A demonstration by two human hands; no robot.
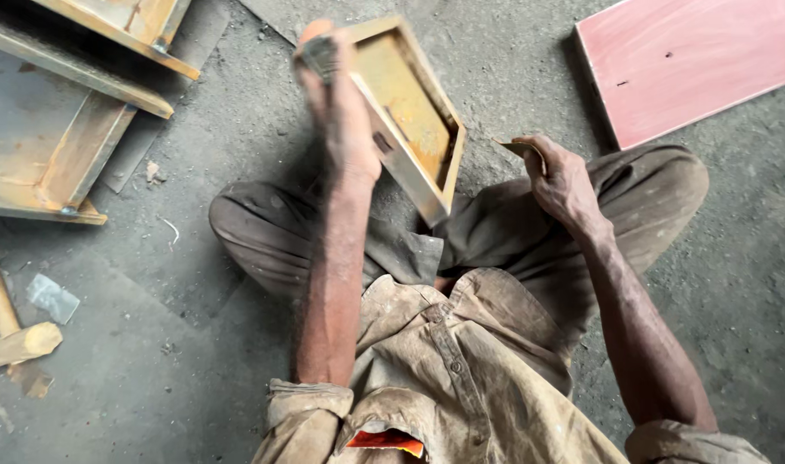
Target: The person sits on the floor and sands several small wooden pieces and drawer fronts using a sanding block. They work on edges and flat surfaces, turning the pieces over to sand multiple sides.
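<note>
Down on the concrete floor [195, 129], a person sits cross-legged with a shallow wooden tray frame [409, 107] propped on edge just ahead of the knees. The left hand [336, 94] has its fingers clamped on the frame's upper corner; the right hand [560, 176], just right of the frame, pinches a small worn sheet, likely sandpaper [519, 148]. The frame looks rigid, light and dusty; its rails give the surest hold. Similar frames [48, 146] lie left of it, a pink board [693, 60] to its right.
</note>
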